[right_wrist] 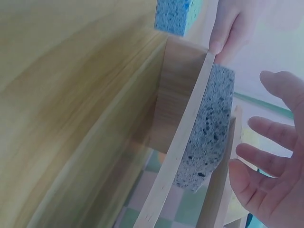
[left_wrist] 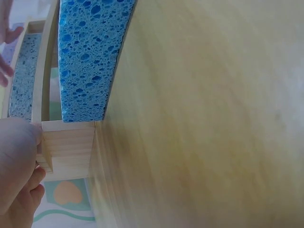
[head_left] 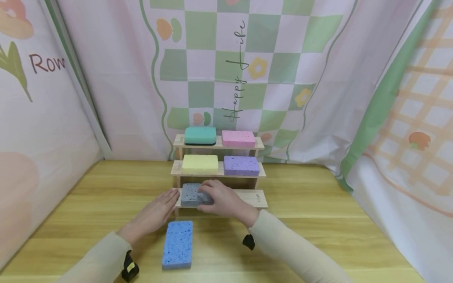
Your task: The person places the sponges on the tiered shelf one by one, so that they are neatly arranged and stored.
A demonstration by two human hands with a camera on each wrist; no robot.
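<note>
A grey speckled sponge (head_left: 191, 194) lies on the left part of the lowest step of a three-step wooden rack (head_left: 253, 197). My right hand (head_left: 222, 199) hovers over this sponge; the right wrist view shows its loosely bent fingers (right_wrist: 273, 161) apart from it. At the rack's left end, my left hand (head_left: 159, 212) holds the end of the lowest step, thumb and fingers about the board in the left wrist view. On the table, in front of the rack, a blue sponge (head_left: 178, 244) lies flat.
A yellow sponge (head_left: 200, 164) and a purple sponge (head_left: 241, 165) sit on the middle step. Above them are a teal sponge (head_left: 200, 135) and a pink sponge (head_left: 238, 138). Patterned curtains (head_left: 116, 78) surround the wooden table (head_left: 318, 220).
</note>
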